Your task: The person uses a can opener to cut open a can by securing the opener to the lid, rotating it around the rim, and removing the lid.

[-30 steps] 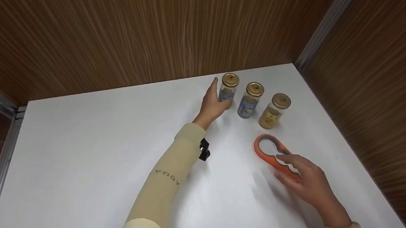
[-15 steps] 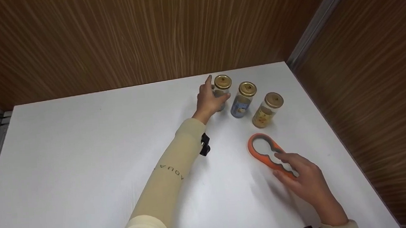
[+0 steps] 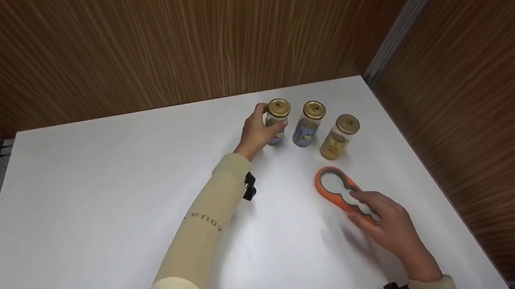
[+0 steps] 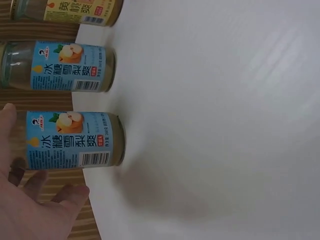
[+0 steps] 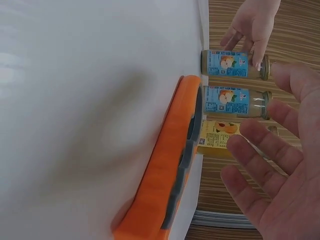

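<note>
My left hand [image 3: 256,131] grips the leftmost glass jar [image 3: 275,139] near its gold lid, thumb on the near side and fingers round the back. In the left wrist view the held jar's blue label [image 4: 70,140] with a pear picture faces out, upright over the white table. To its right stand a second blue-labelled jar [image 3: 304,134] and a yellow-labelled jar [image 3: 333,147], both gold-lidded. My right hand [image 3: 387,219] hovers over the handle end of an orange and grey jar opener [image 3: 334,198] lying on the table; its fingers are spread, as the right wrist view shows.
The white tabletop [image 3: 121,184] extends left and towards me. A wood-grain panel [image 3: 180,46] rises along the back edge, and another panel [image 3: 475,118] stands along the right side, with a metal strip at their corner.
My left fingers, straighter earlier, have curled round the leftmost jar. That jar has shifted slightly towards me and left. My right hand stays over the jar opener.
</note>
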Motion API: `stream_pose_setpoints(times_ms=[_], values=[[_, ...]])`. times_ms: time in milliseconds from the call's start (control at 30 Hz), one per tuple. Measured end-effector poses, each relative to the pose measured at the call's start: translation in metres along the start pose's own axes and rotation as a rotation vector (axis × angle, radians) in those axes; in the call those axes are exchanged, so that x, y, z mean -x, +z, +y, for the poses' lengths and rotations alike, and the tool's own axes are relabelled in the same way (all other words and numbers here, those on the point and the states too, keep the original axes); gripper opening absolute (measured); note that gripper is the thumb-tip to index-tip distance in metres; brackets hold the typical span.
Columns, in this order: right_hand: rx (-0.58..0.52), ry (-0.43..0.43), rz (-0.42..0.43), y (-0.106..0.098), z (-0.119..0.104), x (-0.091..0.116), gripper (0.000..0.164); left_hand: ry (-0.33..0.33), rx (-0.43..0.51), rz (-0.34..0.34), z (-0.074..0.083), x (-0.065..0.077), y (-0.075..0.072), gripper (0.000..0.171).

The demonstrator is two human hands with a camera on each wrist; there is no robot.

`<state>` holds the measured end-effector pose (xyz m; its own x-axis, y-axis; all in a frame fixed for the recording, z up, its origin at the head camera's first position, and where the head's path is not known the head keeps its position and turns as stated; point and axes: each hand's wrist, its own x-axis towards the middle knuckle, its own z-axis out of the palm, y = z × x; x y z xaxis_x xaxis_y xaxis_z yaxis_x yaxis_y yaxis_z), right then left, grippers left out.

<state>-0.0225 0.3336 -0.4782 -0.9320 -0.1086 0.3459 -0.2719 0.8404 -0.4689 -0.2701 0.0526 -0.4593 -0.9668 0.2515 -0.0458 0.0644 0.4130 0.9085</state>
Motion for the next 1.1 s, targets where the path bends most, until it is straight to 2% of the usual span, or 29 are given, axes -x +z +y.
stream_pose_setpoints(times_ms=[233,400,500,800,933,1100], values=[[0.030,0.015,-0.006,-0.003,0.020,0.004,0.045,0.049,-0.042,-0.033,-0.011,0.010,-0.002,0.064],[0.024,0.005,0.007,-0.003,0.031,0.002,0.044,0.061,-0.028,-0.020,-0.020,0.018,-0.007,0.064],[0.036,0.017,-0.015,-0.003,0.038,-0.001,0.045,0.061,-0.019,-0.009,-0.023,0.025,-0.010,0.063],[0.056,0.024,-0.100,-0.004,0.058,-0.008,0.068,0.052,0.051,-0.019,-0.031,0.051,-0.021,0.061],[0.098,0.098,-0.145,-0.007,0.064,-0.008,0.076,0.052,0.058,-0.034,-0.033,0.065,-0.028,0.060],[0.160,0.191,-0.215,-0.011,0.073,-0.006,0.092,0.098,0.063,-0.048,-0.039,0.085,-0.031,0.060]])
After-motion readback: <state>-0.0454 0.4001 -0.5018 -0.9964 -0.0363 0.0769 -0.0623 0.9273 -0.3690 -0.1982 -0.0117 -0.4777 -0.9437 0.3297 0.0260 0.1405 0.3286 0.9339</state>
